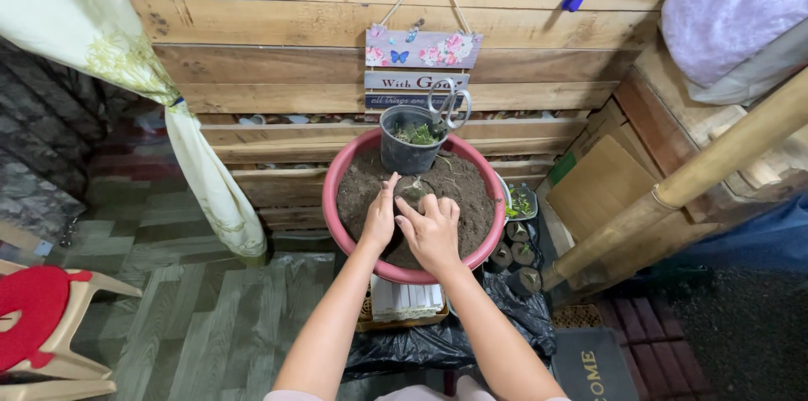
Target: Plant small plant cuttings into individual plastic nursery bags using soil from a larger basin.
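both hands [417,224] cupping small soil-filled pot [413,192], round red basin [337,199] of crumbly earth

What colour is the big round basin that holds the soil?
The basin is pinkish red; its rim shows best in the head view, around the dark brown soil.

Small soil-filled pot [414,193] upright (partly hidden), in red basin [337,199].
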